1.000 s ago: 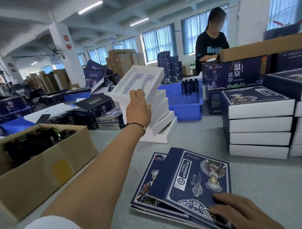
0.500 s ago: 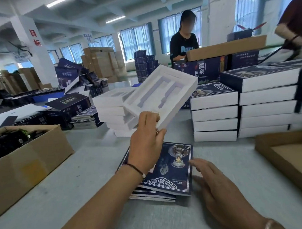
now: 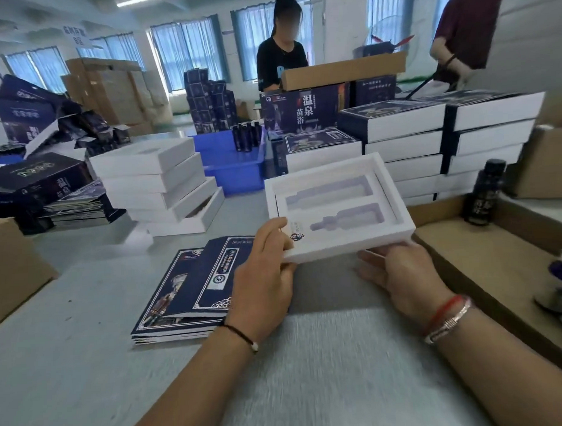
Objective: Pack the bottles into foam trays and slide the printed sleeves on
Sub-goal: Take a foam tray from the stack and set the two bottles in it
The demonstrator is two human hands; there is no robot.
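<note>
A white foam tray (image 3: 338, 207) with two bottle-shaped hollows, both holding nothing, hangs just above the grey table. My left hand (image 3: 264, 277) grips its near left corner, thumb on top. My right hand (image 3: 399, 274) holds its near right edge from below. A pile of flat dark-blue printed sleeves (image 3: 187, 292) lies under my left wrist. A dark bottle (image 3: 486, 191) stands at the right by a flat cardboard box (image 3: 485, 269). Several more dark bottles (image 3: 246, 136) stand in a blue bin (image 3: 233, 170) further back.
A stack of white foam trays (image 3: 157, 182) stands left of centre. Stacks of sleeved packs (image 3: 430, 140) rise behind the tray. A cardboard box (image 3: 11, 270) sits at the left edge. One person works behind the far cartons (image 3: 341, 72); another stands at the top right.
The tray came down from the far stack toward me and levelled out. My right hand left the sleeves and took the tray's near right edge. The view swung right.
</note>
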